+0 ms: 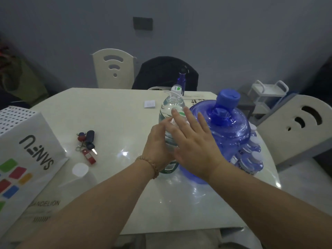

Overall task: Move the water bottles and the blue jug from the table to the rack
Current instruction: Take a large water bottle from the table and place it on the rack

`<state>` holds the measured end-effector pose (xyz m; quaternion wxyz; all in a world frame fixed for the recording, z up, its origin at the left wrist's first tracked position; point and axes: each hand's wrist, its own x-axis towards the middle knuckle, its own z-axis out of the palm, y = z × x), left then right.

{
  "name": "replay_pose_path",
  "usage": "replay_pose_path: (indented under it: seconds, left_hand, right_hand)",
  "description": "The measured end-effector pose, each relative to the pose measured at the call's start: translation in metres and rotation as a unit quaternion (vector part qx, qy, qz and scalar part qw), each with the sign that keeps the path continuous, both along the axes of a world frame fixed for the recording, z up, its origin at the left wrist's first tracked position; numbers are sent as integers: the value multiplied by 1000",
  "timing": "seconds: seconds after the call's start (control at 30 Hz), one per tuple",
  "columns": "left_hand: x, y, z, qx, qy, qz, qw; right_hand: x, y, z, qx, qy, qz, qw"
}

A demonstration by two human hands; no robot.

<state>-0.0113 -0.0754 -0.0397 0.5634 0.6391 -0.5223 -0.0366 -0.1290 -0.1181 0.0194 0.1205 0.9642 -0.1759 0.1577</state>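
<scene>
Where keys (87, 145) lie, chairs (113, 68) beyond (dim)

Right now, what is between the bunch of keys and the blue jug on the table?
In the head view, the clear water bottle stands between keys and blue jug, with the left hand on it.

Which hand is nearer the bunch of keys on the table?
Left. The left hand is at the clear water bottle, on the side facing the keys; the right hand is farther away, between the bottle and the blue jug.
</scene>
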Motion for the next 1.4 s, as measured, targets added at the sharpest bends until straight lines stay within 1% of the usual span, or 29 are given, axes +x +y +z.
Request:
replay_pose_path:
  seconds: [0.07,0.13,0.23,0.37,0.43,0.5,0.57,0.63,0.7,0.87,0.97,1.1,1.17,1.2,1.27,1.3,1.33,1.4]
  left_hand:
    - [-10,9,-5,38,-25,23,999]
    - [-20,17,-11,92,-52,37,994]
    - [-41,30,-17,113,-138,16,984]
    - [-80,46,-25,159,-254,1,954]
    - [-106,45,-35,156,-284,-5,946]
    - [-128,41,-47,147,-282,-8,948]
    - [-145,34,-60,154,-282,-1,947]
    - [-156,27,-70,189,-301,-6,935]
    - [-167,19,-80,220,-327,-26,919]
    - [-188,4,-110,283,-373,-60,882]
    - [-195,-2,-125,313,-388,-61,865]
    - [-197,-6,-134,352,-389,-52,850]
    - [-195,-8,-135,359,-379,-64,850]
    - [-194,-9,-134,355,-362,-73,859]
    - [-188,-8,-127,343,-290,-112,887]
    - [-182,-5,-121,339,-259,-135,894]
    - [-171,-1,-116,332,-258,-146,896]
    - [-139,11,-112,306,-323,-125,887]
  right_hand:
    - [-16,4,5,-41,14,10,999]
    - [-41,8,5,-45,23,27,998]
    - [-86,17,-3,-16,16,43,999]
    - [-140,22,-25,19,17,52,998]
    - [-157,20,-42,75,27,28,996]
    - [-169,19,-61,145,35,-6,989]
    - [-183,14,-82,171,52,-38,983]
    - [-197,8,-101,184,77,-71,977]
    - [-207,3,-118,208,92,-79,971]
    - [-222,-9,-159,280,166,-100,940]
    - [-224,-12,-177,333,187,-105,918]
    - [-221,-15,-189,334,180,-103,920]
    - [-218,-16,-189,324,182,-103,922]
    - [-217,-17,-188,316,181,-106,925]
    - [-212,-19,-184,299,171,-109,932]
    - [-207,-21,-182,294,161,-108,936]
    - [-201,-22,-180,293,152,-104,938]
    - [-184,-21,-175,309,137,-103,935]
